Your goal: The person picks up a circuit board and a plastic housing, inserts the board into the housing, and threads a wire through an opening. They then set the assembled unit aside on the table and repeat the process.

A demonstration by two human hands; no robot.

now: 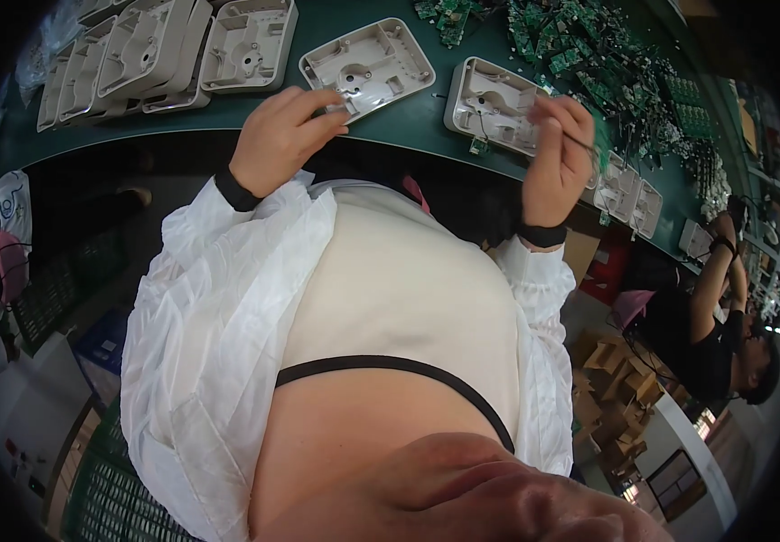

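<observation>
A pale plastic housing (399, 68) with moulded compartments lies tilted on the green bench. Beside its near left edge is my left hand (280, 137), fingers stretched toward it and apart, with nothing visible between them. To the right lies a second pale housing (498, 95), a small green circuit board (479, 145) hanging at its near edge. Over that housing's right end, my right hand (560, 158) is closed with thumb and fingertips together. A thin dark wire (579, 142) runs from its fingers toward a blurred green piece (603, 144); whether they are joined is unclear.
Stacked pale housings (141, 54) stand at the far left. Loose green circuit boards (579, 50) are heaped at the far right. More housings (620, 190) lie along the bench's right side. A co-worker (710, 334) is at the right, near cardboard boxes (620, 384).
</observation>
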